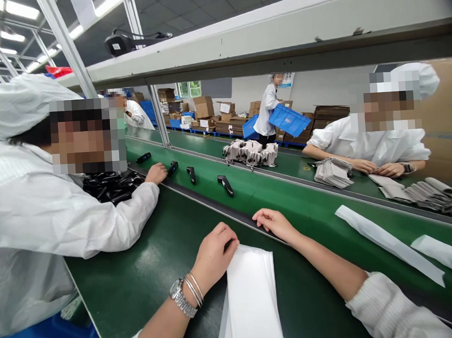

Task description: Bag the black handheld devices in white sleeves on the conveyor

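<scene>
White strips (253, 300) wait stacked on the desk (149, 286) at six o'clock, left hand (215, 248) touching their top corner, grip unclear, right hand (277, 226) loosely curled, seemingly empty, with two loose strips (391, 246) already on the belt (266, 194) at four o'clock.

1. The stack of bags (253, 300) lies on the workbench (141, 286), running from its near side toward its far edge.
2. The left hand (215, 248) is at the stack's far end; the right hand (274, 224) is farther right, at the workbench's far edge.
3. A pile of devices (114, 186) sits toward the far left corner, beyond a co-worker's forearm (137, 215).
4. Along the far edge runs the belt (289, 203), with four devices (225, 185) on its left stretch and two loose bags (387, 243) on its right.
5. Behind it, the opposite bench (292, 160) bears bundles (250, 153).
6. Overhead spans a shelf (260, 37).
</scene>
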Demonstrator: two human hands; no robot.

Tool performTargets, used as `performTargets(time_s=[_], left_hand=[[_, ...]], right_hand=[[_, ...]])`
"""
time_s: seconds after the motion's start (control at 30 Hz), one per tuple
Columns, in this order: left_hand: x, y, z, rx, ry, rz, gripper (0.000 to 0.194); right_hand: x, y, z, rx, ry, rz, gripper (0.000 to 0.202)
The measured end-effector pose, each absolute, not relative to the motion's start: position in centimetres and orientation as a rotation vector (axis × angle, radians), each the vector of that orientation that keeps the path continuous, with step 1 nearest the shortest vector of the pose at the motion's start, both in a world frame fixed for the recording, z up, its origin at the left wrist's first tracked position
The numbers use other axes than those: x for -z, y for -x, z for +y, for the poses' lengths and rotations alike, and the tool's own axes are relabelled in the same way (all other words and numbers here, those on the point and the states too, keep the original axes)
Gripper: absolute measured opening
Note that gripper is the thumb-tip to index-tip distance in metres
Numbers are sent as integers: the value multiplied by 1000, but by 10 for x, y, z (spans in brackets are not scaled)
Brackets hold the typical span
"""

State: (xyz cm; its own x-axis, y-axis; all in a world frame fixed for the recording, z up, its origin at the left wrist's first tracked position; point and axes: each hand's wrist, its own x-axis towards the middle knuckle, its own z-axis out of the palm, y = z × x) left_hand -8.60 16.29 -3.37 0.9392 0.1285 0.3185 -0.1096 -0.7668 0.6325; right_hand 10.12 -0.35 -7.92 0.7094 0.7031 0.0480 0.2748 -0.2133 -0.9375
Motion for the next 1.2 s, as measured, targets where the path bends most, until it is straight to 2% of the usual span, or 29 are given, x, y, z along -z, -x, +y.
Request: performTargets(time_s=[0.27, 0.37, 0.43, 0.53, 0.7, 0.9, 1.07, 1.2], left_hand=[[33, 90, 178, -221, -2447, 151, 32], [33, 88, 176, -116, -2430, 77, 23], [32, 86, 172, -100, -2426, 14, 16], [31, 83, 167, -140, -2462, -51, 20], [30, 80, 165, -141, -2546, -60, 30], [29, 82, 167, -139, -2549, -118, 15], [28, 83, 165, -235, -2520, -155, 15], [27, 83, 163, -294, -2528, -166, 8]], right_hand=[[81, -104, -7, -446, 1831, -808, 23], [78, -114, 4, -347, 1904, -852, 24], [73, -125, 22, -213, 2042, -873, 29], [65, -144, 60, -35, 2328, -860, 44], [66, -173, 109, -73, 2487, -739, 52], [71, -171, 89, -194, 2201, -626, 57], [46, -114, 32, -387, 1454, -679, 89], [25, -75, 5, -500, 1247, -656, 109]])
